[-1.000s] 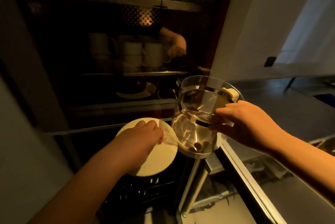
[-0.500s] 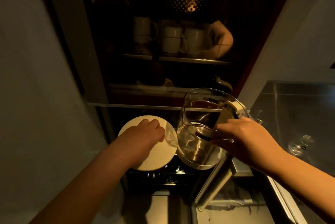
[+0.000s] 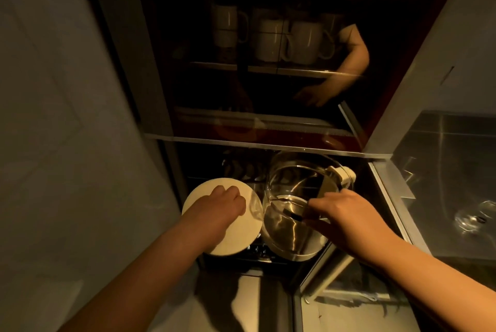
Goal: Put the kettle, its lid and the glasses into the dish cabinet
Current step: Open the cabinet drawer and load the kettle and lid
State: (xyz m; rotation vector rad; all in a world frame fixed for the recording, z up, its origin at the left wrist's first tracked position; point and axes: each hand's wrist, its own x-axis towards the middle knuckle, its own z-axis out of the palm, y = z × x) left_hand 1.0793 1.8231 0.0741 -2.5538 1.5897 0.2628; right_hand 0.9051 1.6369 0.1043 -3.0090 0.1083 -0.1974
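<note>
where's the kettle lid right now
In the head view the lid is lower centre-left, held by the left hand, just left of the glass kettle, over the cabinet's open lower compartment.

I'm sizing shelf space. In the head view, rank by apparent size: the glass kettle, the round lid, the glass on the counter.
1. Glass kettle, though nearness could inflate it.
2. Round lid, slightly smaller, partly hidden by the left hand.
3. Glass, clearly smallest; cropped.
</note>
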